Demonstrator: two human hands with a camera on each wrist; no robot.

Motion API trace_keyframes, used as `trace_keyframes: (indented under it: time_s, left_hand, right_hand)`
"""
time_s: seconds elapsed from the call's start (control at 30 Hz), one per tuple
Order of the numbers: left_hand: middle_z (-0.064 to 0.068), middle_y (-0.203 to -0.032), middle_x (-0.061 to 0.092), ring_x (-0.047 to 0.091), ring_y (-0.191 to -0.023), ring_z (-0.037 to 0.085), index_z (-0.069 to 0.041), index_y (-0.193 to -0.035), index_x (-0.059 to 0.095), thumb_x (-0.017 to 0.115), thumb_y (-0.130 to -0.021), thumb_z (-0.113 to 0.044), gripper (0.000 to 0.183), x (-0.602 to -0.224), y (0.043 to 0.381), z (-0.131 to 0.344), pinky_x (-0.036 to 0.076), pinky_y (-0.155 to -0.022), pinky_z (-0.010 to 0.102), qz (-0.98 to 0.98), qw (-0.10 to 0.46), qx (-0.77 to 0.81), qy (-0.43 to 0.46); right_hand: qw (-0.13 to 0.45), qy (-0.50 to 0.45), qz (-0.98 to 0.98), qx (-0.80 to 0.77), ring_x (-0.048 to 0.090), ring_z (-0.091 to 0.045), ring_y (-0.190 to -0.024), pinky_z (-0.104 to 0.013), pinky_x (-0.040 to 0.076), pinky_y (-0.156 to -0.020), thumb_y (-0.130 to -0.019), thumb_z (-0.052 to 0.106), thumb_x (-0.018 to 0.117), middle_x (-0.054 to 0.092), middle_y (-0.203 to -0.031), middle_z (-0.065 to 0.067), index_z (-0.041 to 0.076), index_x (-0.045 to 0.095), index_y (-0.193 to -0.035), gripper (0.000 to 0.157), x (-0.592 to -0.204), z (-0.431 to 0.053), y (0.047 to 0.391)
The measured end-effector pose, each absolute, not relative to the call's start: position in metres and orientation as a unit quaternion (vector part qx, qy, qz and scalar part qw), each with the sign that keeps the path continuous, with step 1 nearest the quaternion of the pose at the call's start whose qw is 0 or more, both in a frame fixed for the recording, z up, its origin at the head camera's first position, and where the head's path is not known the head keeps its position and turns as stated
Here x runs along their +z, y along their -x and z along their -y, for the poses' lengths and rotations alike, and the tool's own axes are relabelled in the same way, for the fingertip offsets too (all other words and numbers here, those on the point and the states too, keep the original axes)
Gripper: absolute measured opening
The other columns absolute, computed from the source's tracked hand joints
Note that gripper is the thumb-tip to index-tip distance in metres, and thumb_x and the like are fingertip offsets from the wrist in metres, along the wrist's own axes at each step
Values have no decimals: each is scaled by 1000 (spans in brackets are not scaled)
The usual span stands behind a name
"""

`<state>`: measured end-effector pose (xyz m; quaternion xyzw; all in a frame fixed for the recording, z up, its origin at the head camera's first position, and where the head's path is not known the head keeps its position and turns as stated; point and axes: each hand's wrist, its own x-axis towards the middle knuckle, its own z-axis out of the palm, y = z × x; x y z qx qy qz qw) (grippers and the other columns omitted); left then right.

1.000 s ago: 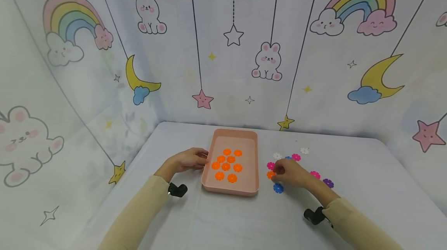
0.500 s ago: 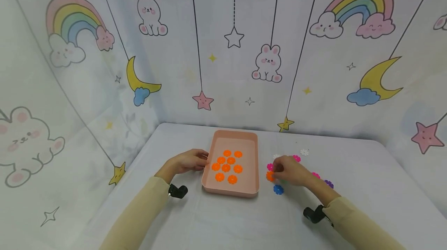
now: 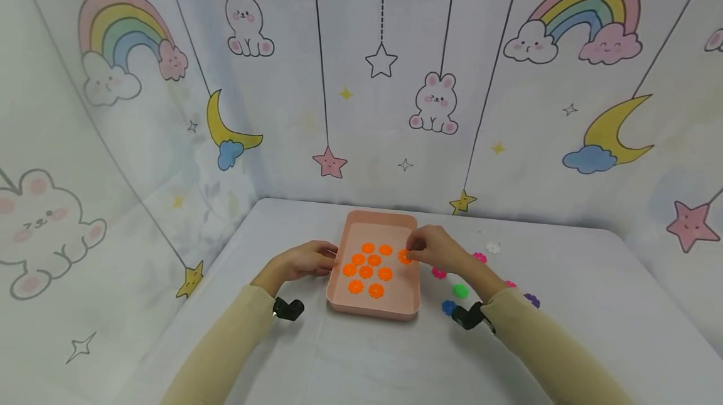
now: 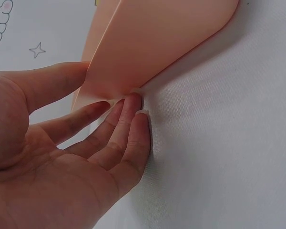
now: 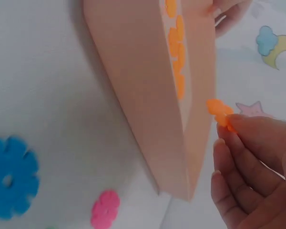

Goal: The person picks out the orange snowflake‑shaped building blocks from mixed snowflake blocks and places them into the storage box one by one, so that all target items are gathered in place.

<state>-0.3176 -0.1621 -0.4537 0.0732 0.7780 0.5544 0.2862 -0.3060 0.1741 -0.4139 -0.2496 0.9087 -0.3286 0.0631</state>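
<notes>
A pink rectangular tray (image 3: 361,312) stands on the table with several orange flower-shaped plastic discs (image 3: 366,272) lying flat in it. At the tray's left side is my left hand (image 3: 305,259); in the left wrist view the thumb (image 4: 62,82) touches the rim and the fingertips bend in against the lower outer wall. My right hand (image 3: 440,248) is over the tray's right edge. Between its thumb and index finger it pinches another orange flower disc (image 5: 220,112), tilted and held above the tray floor.
Right of the tray lie loose flower discs: a green one (image 3: 460,291), a blue one (image 3: 449,307), several pink ones (image 3: 479,257), a purple one (image 3: 531,300) and a white one (image 3: 492,247). A patterned cloth wall (image 3: 361,110) rises behind the white table.
My right hand has picked up the orange flower disc from the table and moved it left, to the tray's right side. The green disc has come into full view. My left hand stays put.
</notes>
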Motion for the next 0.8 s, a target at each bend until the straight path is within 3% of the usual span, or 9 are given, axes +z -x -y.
trace_keyframes:
  time_s: [0.3,0.8]
  left_hand:
    - [19,-135,59,64,-108,24,7,-143,48,66,-97,-9,52,-454,318,162,51,-103,44,-779,283,555,-65]
    - [20,-138,57,63,-110,24,7,-145,46,64,-98,-8,52,-454,319,162,50,-106,45,-777,294,553,-69]
  right_hand:
    - [70,253,-920,-292,60,-16,-76,-33,58,-76,-88,0,77,69,-82,-2,0,74,-90,4,-436,-146,338]
    - [91,261,-930,-242,56,-16,-77,-33,54,-76,-88,5,78,66,-82,0,5,74,-92,5,-448,-146,342]
